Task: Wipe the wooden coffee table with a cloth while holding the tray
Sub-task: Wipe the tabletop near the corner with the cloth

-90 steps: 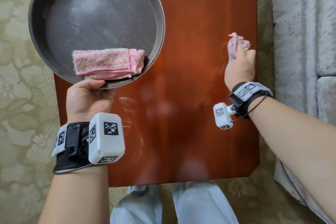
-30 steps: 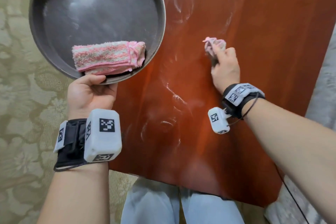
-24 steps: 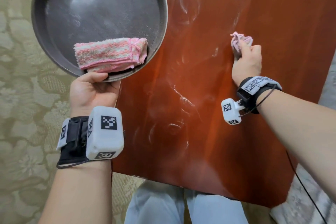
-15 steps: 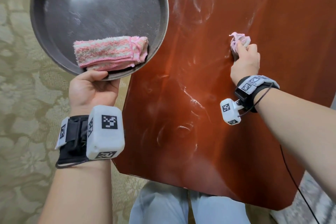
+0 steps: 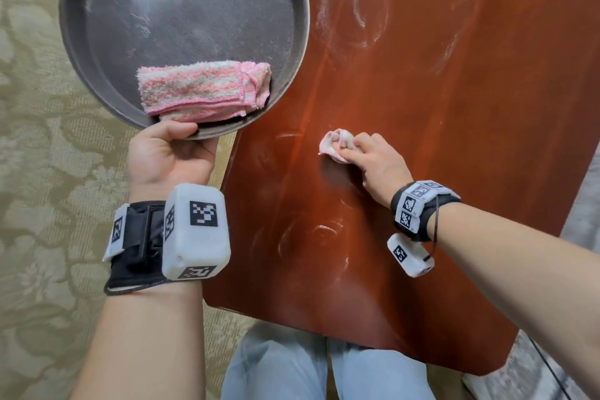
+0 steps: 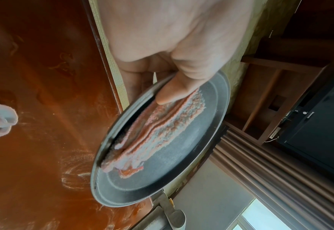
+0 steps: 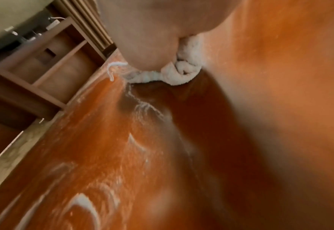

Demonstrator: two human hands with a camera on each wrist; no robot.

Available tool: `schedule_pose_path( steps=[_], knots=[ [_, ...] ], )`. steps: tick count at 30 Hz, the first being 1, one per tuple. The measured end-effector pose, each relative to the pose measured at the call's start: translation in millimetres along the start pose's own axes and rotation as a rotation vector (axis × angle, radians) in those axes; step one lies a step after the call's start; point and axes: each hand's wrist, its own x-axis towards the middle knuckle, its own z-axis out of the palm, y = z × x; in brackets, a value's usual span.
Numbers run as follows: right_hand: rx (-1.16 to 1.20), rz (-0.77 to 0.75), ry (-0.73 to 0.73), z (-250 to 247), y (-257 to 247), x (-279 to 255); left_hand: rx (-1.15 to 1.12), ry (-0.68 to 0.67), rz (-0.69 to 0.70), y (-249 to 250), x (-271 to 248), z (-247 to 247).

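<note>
Task status: in progress, by my estimate well short of complete. My right hand [image 5: 373, 159] is pressed to the desk [image 5: 422, 107] with its fingers curled round a small bunched pale cloth [image 5: 334, 144]; the right wrist view confirms the cloth [image 7: 180, 73] is pinned between hand and wood. My left hand [image 5: 168, 156] holds the round dark tray [image 5: 69, 42] by its near rim, thumb over the edge and the fingers underneath, clamped on it. The tray hangs above the desk's left edge, partly over the carpet [image 5: 42, 172], tilted slightly toward me. A folded pink-and-white towel [image 5: 201, 89] lies inside it against the near rim, just ahead of my thumb.

Remaining work: white streaks and swirls [image 5: 363, 3] cover the far part of the desk, and fainter ring marks [image 5: 311, 234] show between my wrists. The strip around the cloth looks darker and cleaner. I judge most of the surface still needs passes.

Surface: glossy reddish wood, strongly reflective, with residue showing as chalky arcs.

Room: pale patterned carpet on the left, a light upholstered edge at far right. The left wrist view shows a wooden shelf unit [image 6: 280, 87], a dark screen [image 6: 319, 124] and pleated curtains [image 6: 260, 171].
</note>
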Motion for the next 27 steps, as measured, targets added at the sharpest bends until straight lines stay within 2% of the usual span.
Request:
schedule_pose_path(
  steps=[3,7,11,14,16,22,27],
  knots=[
    [0.024,0.012,0.059,-10,9,10,0.018,-0.002,0.010,2,-2,-4],
    [0.085,0.192,0.294,-35,17,46,0.011,-0.003,-0.005,4,-3,-9],
    [0.021,0.266,0.274,-47,13,83,-0.008,0.007,-0.010,8,-3,-17],
    [-0.035,0.238,0.160,-45,6,94,-0.003,0.015,-0.008,13,-2,-24],
    [-0.090,0.218,0.133,-39,0,93,-0.002,-0.002,-0.017,17,-2,-27],
    [-0.183,0.217,0.205,-25,-8,92,-0.007,-0.034,-0.005,24,-1,-28],
    [-0.171,0.167,0.266,-19,-16,94,0.000,-0.048,-0.025,25,1,-27]
  ],
)
